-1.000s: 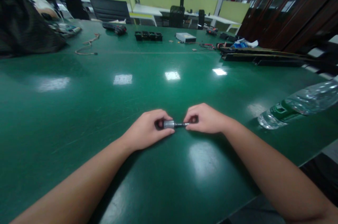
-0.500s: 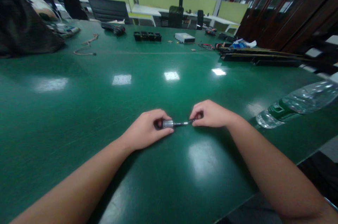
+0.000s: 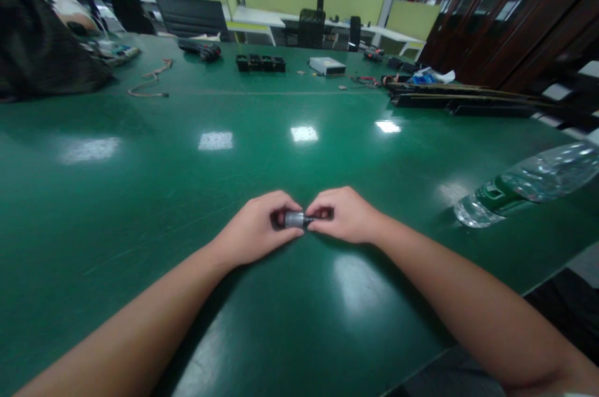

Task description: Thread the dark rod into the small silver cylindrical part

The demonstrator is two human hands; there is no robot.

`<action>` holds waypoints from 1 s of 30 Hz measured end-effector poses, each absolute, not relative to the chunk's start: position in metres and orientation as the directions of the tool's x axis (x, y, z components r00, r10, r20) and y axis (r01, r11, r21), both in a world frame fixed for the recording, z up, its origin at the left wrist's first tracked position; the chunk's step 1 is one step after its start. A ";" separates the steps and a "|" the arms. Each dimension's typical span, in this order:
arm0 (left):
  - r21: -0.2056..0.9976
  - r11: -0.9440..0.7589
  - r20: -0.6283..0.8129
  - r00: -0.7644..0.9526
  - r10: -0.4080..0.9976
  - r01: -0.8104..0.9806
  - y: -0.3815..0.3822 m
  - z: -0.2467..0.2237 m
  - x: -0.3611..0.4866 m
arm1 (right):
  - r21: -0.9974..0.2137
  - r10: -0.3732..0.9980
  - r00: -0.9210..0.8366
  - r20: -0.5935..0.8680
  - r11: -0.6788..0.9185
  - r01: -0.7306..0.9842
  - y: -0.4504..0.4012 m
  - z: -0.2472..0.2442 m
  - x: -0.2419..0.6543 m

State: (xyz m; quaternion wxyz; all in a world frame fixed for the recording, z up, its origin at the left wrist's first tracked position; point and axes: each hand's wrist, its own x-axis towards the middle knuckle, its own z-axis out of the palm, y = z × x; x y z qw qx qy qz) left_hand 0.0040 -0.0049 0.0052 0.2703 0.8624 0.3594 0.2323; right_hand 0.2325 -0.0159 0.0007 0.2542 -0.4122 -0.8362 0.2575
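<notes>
Near the middle of the green table (image 3: 281, 160), my left hand (image 3: 262, 228) grips a short silver-grey cylinder (image 3: 294, 220) between thumb and fingers. A thin dark shaft or spring-like piece (image 3: 311, 220) meets the cylinder's right end. My right hand (image 3: 344, 215) pinches that thin piece, its fingertips close beside the cylinder. Most of the thin piece is hidden by my right fingers, so its exact shape cannot be told.
A clear plastic bottle with a green label (image 3: 503, 194) lies at the right. Along the far side are black connected blocks (image 3: 261, 63), a grey box (image 3: 327, 65), a cable (image 3: 152, 82), dark long strips (image 3: 449, 97) and a dark bag (image 3: 47, 53).
My right hand has moved left up to the cylinder, and the silver rod that showed between the hands is now mostly covered. My left hand has barely moved.
</notes>
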 end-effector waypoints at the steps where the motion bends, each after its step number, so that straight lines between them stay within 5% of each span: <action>1: 0.636 -0.595 0.207 0.634 0.745 0.491 -0.005 0.005 0.004 | -0.633 0.817 -0.529 0.228 0.537 0.558 -0.016 -0.001 0.231; 30: 0.646 -0.578 0.186 0.633 0.752 0.498 -0.005 0.005 0.005 | -0.586 0.767 -0.588 0.258 0.608 0.535 -0.019 0.004 0.233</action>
